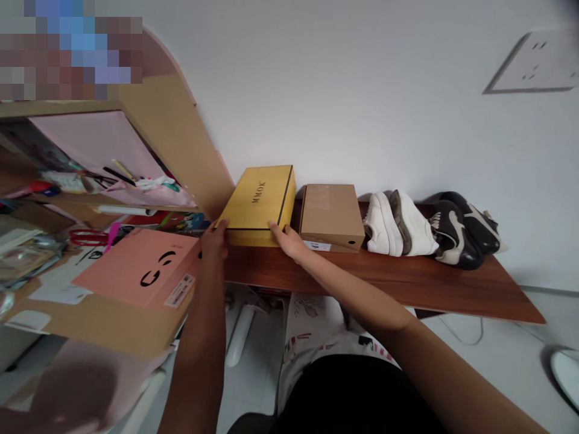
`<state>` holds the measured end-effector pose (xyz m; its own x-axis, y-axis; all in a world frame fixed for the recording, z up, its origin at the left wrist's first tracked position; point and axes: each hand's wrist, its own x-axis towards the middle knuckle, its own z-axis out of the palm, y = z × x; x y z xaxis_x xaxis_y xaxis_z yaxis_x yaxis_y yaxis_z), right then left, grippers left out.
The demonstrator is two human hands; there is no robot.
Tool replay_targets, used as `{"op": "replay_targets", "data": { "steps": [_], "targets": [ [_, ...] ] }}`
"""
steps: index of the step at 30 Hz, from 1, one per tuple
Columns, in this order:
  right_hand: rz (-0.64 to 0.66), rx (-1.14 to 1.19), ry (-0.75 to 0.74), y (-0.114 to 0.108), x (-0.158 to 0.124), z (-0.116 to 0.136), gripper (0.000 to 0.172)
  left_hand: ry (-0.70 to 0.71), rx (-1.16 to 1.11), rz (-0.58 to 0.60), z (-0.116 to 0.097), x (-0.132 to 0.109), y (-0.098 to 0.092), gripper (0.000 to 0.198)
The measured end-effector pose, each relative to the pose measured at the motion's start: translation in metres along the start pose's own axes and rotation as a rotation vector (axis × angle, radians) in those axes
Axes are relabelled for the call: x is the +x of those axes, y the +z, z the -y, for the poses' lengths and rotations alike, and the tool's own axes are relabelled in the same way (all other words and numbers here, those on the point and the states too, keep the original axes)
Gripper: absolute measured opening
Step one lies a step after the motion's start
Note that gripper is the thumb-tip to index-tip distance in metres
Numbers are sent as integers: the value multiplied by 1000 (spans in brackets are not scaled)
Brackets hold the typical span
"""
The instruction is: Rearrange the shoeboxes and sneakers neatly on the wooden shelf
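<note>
A yellow shoebox [257, 199] with dark lettering and a dark edge line sits on a reddish-brown wooden shelf [384, 280] against the wall. My left hand [214, 238] grips its front left corner, and my right hand [286, 239] holds the front right corner with the thumb on the lid's edge. The lid lies flat on the box. Just right of it stands a brown cardboard box [332, 211] with a white label on its front. Part of my left fingers is hidden behind the box's side.
White sneakers [398, 226] and black shoes [465, 232] stand farther right on the shelf. A pink shoebox [140, 265] lies on the cluttered desk [136, 328] at left, near red scissors [88, 237]. A wall socket [534, 63] is at upper right.
</note>
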<state>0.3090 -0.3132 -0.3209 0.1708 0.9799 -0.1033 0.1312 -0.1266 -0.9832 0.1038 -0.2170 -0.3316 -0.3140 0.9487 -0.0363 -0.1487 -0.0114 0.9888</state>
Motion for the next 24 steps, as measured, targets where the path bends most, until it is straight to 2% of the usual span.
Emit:
{"op": "replay_targets", "data": {
  "steps": [3,10,14,19,24],
  "targets": [
    [-10,39,45,5,4,-14,71,-6,12,26,12,-1,1,44],
    [-3,42,103,9,12,-38,66,-6,2,7,34,1,0,40],
    [10,21,119,12,18,-40,69,18,25,-11,38,6,1,39],
    [33,-29,105,11,17,-37,75,60,135,-43,37,11,4,46],
    [69,-29,-2,-10,-2,-33,81,175,372,-158,35,3,1,52]
  ]
}}
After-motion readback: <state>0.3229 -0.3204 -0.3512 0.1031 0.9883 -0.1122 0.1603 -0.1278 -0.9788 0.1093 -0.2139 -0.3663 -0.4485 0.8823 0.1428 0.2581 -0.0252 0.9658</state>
